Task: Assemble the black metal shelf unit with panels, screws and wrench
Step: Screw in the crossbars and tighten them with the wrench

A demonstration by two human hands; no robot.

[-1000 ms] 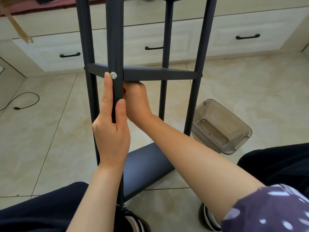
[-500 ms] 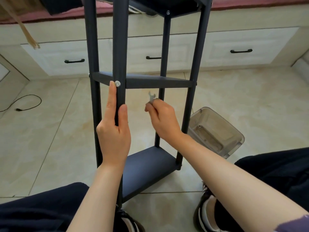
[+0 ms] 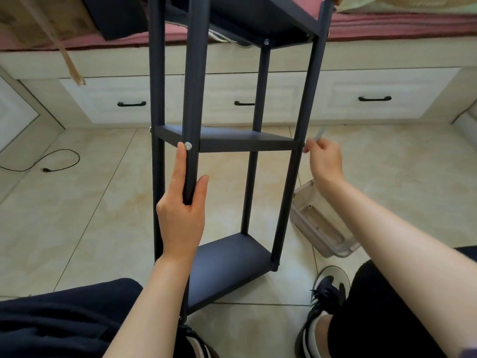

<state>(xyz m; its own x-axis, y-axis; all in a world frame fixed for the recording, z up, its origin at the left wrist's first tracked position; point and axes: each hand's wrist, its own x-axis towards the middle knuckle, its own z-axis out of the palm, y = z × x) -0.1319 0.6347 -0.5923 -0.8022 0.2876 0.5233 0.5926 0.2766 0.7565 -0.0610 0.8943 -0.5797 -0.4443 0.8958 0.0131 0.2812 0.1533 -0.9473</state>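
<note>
Now left hand (image 3: pixel 182 215) fingers wrap the post (image 3: pixel 195 99); right hand (image 3: pixel 325 158) pinches the blurred wrench (image 3: pixel 320 132).

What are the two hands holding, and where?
The left hand grips the shelf's front post just below the middle panel. The right hand pinches a blurred wrench by its lower end.

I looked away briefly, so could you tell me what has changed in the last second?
The right hand, holding the small wrench, came out from under the middle shelf and moved to the screw on the right front post. The left hand still grips the near post; the shelf unit stands as before.
</note>
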